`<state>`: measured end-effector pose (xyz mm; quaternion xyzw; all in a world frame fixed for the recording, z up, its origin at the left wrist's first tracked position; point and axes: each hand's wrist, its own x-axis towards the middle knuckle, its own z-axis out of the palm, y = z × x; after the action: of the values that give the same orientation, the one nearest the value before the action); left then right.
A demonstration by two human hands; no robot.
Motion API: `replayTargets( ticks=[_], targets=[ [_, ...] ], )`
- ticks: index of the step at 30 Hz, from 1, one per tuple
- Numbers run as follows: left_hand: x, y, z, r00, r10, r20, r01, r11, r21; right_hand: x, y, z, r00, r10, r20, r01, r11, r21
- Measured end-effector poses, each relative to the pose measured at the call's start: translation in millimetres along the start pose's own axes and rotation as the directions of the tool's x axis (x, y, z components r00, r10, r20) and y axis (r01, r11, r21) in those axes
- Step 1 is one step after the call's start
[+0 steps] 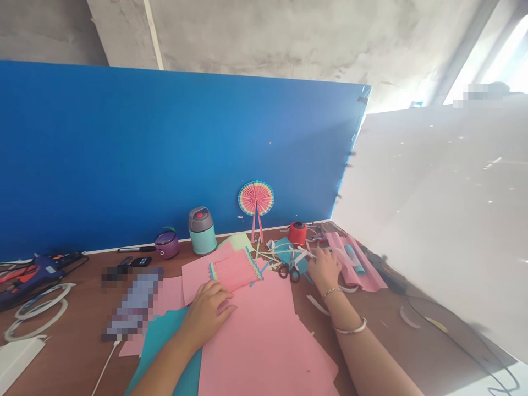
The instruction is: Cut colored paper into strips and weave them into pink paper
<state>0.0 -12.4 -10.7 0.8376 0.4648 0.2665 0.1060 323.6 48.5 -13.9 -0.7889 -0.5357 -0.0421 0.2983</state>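
Note:
My left hand [209, 309] lies open, palm down, on the large pink paper sheet [247, 335]. Just beyond its fingers rests a pleated pink paper piece [235, 270] with blue and yellow edges. My right hand [325, 268], a bracelet and a bangle on its arm, is farther right among paper strips. Its fingertips point away and down, so their grip is hidden; a white paper strip [304, 253] lies close to them. Black-handled scissors [293, 270] sit left of this hand, over blue paper scraps [284, 248]. Teal paper [160, 341] lies under my left forearm.
A round pleated paper fan [256, 198] stands against the blue partition [165, 154]. Near it are a mint-coloured jar [203, 239], a purple pot [167, 246] and a red container [297, 234]. A glue gun [37, 275] lies left. Right is a glue stick [355, 261] on pink paper.

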Motion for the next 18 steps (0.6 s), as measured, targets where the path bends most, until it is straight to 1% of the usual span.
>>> replayTargets(
  ticks=[2,4,7,9,11,12,14,18],
  targets=[
    [-0.2,-1.0,0.9,1.000,0.009,-0.005,-0.009,1.000,0.000,-2.2,-3.3,3.4,0.997,-0.041,0.062,0.038,0.998,0.043],
    [0.3,-2.1,1.3,1.000,0.010,-0.007,-0.010,1.000,0.011,-6.8,-9.7,7.3,0.986,-0.147,0.083,0.138,0.986,0.097],
    [2.1,-5.4,-0.1,0.999,-0.008,-0.041,0.010,0.999,0.048,-14.3,-19.8,11.3,0.946,-0.322,0.026,0.315,0.937,0.154],
    [3.0,-9.1,-1.8,0.994,-0.040,-0.097,0.048,0.995,0.084,-18.1,-24.9,11.8,0.917,-0.397,-0.032,0.396,0.901,0.177],
    [2.9,-13.5,-2.8,0.986,-0.067,-0.153,0.087,0.989,0.124,-21.2,-29.0,11.3,0.888,-0.457,-0.052,0.458,0.866,0.199],
    [2.6,-15.6,-2.7,0.983,-0.071,-0.168,0.095,0.985,0.143,-22.6,-30.8,11.1,0.875,-0.483,-0.041,0.480,0.852,0.209],
    [1.5,-19.0,-1.1,0.986,-0.055,-0.158,0.083,0.981,0.174,-25.8,-34.2,11.2,0.853,-0.521,0.010,0.506,0.832,0.226],
    [-0.8,-20.9,5.8,0.997,-0.009,-0.074,0.024,0.981,0.192,-32.4,-39.9,15.5,0.789,-0.596,0.151,0.554,0.796,0.244]
  ],
)
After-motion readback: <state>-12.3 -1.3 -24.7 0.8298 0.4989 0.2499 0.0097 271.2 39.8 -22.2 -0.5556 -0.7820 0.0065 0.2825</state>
